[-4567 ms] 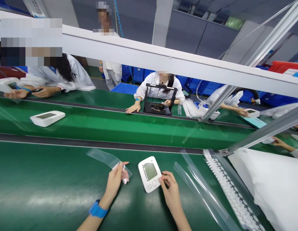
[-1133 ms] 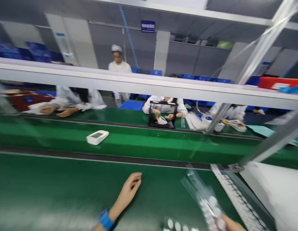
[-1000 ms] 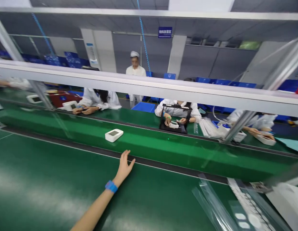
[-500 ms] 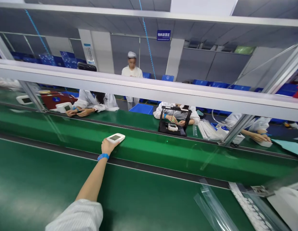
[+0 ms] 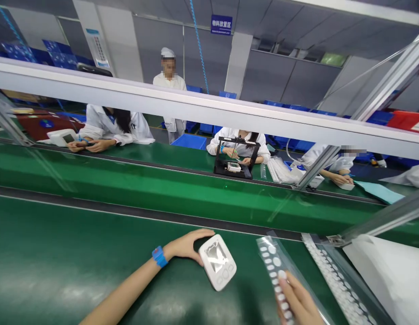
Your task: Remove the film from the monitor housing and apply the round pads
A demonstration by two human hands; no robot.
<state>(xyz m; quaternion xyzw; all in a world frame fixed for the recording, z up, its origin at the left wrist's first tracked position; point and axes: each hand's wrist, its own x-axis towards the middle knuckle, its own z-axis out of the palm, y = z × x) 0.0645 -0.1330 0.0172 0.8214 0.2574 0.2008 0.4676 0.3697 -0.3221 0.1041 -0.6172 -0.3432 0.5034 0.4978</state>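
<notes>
Left hand (image 5: 188, 246) has the white device (image 5: 218, 262) by its upper left edge, thumb and fingers curved in a wide C with a gap between the palm and the casing. The ends of the fingers are kinda lost behind the far corner, so no idea how far they wrap underneath. The device is tilted just above or on the green bench (image 5: 77, 253), near the bench's far edge; honestly can't tell if its bottom corner touches. Its screen is mostly glare, so nothing readable there, and the buttons are just faint outlines.

Right hand (image 5: 299, 300) is cut off by the bottom of the frame, but the thumb is pressed down on a strip of white dots (image 5: 272, 266), pinching it pretty tight. The fingers below are mostly hidden, and the strip's lower end gets lost near the hand. Clear plastic (image 5: 288, 253) lies just beside it, and I can't make out where one layer stops. Further right there's another dotted strip (image 5: 338, 275) and a white sheet (image 5: 385, 275) running out of frame.

Across the line, the white rail (image 5: 196, 104) blocks a seated co-worker's head (image 5: 245, 135), and the black frame (image 5: 235, 140) partly covers their hands.
</notes>
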